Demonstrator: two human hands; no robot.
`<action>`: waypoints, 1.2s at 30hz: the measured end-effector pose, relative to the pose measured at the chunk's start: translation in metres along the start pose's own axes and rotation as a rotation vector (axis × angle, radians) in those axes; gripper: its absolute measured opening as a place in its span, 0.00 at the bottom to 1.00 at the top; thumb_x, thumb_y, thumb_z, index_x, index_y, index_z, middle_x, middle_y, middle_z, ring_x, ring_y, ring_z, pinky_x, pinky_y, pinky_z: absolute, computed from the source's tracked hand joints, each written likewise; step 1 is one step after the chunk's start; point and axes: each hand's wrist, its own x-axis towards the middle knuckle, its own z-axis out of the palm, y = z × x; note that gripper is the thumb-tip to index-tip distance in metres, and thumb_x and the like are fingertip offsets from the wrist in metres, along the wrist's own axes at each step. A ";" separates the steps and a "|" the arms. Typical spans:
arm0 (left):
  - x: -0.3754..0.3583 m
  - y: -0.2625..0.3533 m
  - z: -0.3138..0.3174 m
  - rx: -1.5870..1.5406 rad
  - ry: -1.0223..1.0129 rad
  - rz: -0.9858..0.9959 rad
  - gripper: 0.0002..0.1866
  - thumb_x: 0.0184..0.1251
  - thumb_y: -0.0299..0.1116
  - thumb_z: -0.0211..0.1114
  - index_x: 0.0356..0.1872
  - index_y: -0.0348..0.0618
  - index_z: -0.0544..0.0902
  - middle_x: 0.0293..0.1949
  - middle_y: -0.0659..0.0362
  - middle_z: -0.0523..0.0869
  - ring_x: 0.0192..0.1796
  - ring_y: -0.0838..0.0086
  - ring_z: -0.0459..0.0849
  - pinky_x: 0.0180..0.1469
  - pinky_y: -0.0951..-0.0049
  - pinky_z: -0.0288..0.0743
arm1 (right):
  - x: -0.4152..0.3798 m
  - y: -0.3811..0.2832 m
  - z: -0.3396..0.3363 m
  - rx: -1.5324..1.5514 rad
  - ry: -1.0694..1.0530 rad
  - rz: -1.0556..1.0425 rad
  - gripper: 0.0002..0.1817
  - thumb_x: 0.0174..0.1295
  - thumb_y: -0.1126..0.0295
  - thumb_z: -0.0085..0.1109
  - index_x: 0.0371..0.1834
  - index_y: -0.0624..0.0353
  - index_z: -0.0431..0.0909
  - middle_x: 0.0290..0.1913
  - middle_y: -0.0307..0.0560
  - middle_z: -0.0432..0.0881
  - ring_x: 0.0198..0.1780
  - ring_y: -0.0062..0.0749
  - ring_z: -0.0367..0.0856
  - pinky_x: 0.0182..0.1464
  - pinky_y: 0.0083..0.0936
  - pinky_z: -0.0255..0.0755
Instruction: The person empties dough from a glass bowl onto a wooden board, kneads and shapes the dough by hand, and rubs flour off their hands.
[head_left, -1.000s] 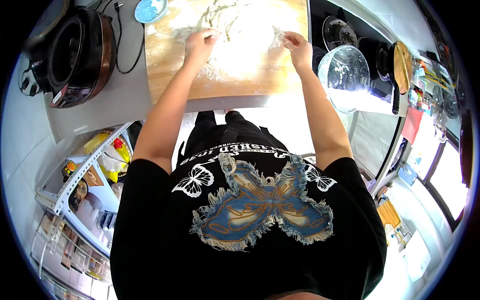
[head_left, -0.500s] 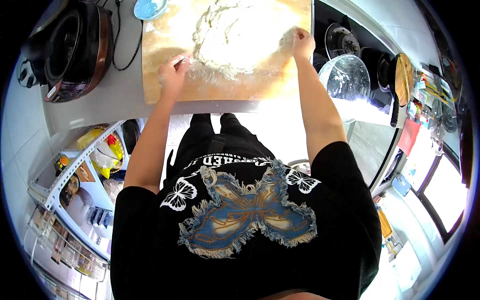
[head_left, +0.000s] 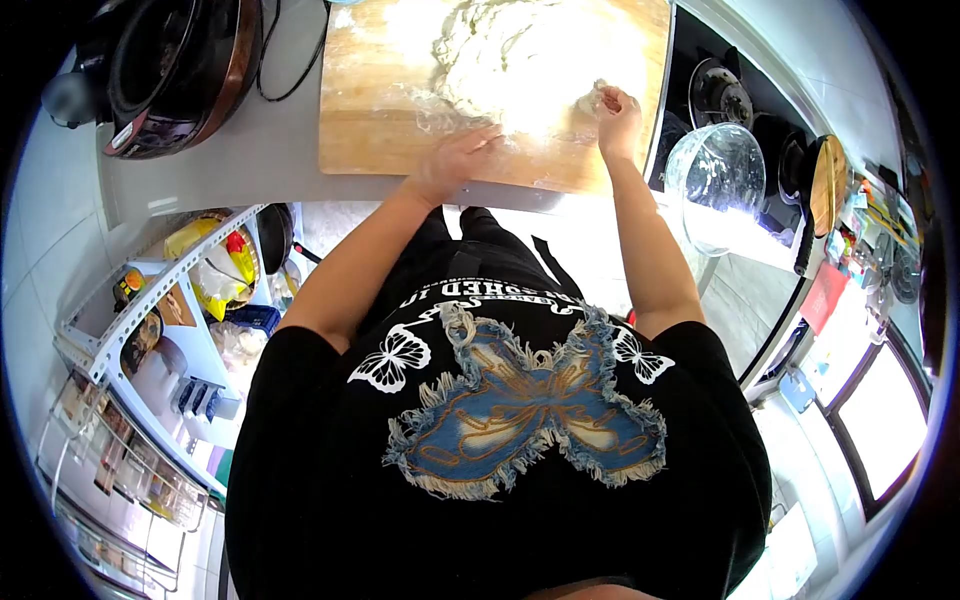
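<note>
A wide, rough mass of floury dough [head_left: 490, 60] lies on the wooden board [head_left: 370, 140], its right side washed out by glare. My left hand [head_left: 452, 165] is over the board's front edge, just below the dough, with its fingers stretched out to the right and slightly blurred; nothing shows in it. To the right of the dough, my right hand [head_left: 620, 120] has its fingers curled together in a pinch. At those fingertips is a small pale piece of dough [head_left: 591, 100], partly covered by the fingers.
A clear bowl [head_left: 715, 190] stands right of the board, beside the dark stove [head_left: 700, 60] with a lidded pot. At the left are a black cooker [head_left: 180, 80] and its cord [head_left: 265, 60]. Shelving [head_left: 160, 310] with packets stands below the counter at the left.
My left hand has moved right along the board's front edge, its fingers now stretched out. My right hand sits slightly lower, still pinched. The whole view has shifted a little.
</note>
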 end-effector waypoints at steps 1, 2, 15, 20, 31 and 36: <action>0.010 0.009 0.000 0.062 0.028 0.162 0.15 0.71 0.32 0.58 0.54 0.48 0.85 0.57 0.61 0.86 0.58 0.65 0.84 0.60 0.65 0.80 | -0.004 0.003 0.001 0.000 -0.001 0.000 0.16 0.58 0.81 0.65 0.51 0.62 0.85 0.46 0.49 0.84 0.45 0.33 0.86 0.52 0.25 0.80; 0.016 0.016 0.004 0.063 0.028 0.161 0.15 0.71 0.32 0.58 0.54 0.48 0.85 0.57 0.61 0.86 0.58 0.65 0.84 0.60 0.65 0.80 | -0.009 0.005 0.002 -0.051 0.028 -0.066 0.15 0.57 0.81 0.65 0.49 0.61 0.86 0.45 0.49 0.83 0.45 0.33 0.85 0.51 0.25 0.80; -0.040 -0.064 -0.015 0.058 0.028 -0.051 0.16 0.64 0.28 0.62 0.53 0.43 0.84 0.54 0.54 0.86 0.53 0.58 0.84 0.58 0.63 0.78 | -0.061 -0.022 0.028 0.142 -0.052 0.023 0.08 0.57 0.81 0.66 0.39 0.61 0.87 0.42 0.45 0.86 0.40 0.29 0.85 0.49 0.24 0.80; -0.018 -0.050 -0.043 0.217 0.296 -0.308 0.19 0.64 0.28 0.64 0.57 0.45 0.84 0.59 0.53 0.83 0.56 0.56 0.83 0.59 0.60 0.77 | -0.068 -0.022 0.039 0.349 0.007 0.074 0.15 0.56 0.83 0.67 0.48 0.63 0.85 0.48 0.46 0.84 0.45 0.29 0.85 0.53 0.24 0.80; -0.024 -0.036 -0.003 -0.165 0.215 -0.468 0.10 0.62 0.23 0.65 0.44 0.40 0.88 0.45 0.51 0.89 0.49 0.55 0.86 0.54 0.64 0.80 | -0.118 -0.095 0.091 0.513 -0.328 0.256 0.11 0.60 0.83 0.64 0.47 0.64 0.83 0.42 0.44 0.84 0.46 0.28 0.85 0.54 0.25 0.79; 0.029 -0.005 -0.036 -0.364 0.420 -0.605 0.08 0.62 0.23 0.66 0.41 0.38 0.88 0.42 0.50 0.90 0.45 0.64 0.88 0.48 0.66 0.81 | -0.097 -0.136 0.058 1.174 -0.284 0.474 0.09 0.67 0.82 0.55 0.47 0.67 0.81 0.48 0.51 0.85 0.51 0.34 0.84 0.59 0.33 0.81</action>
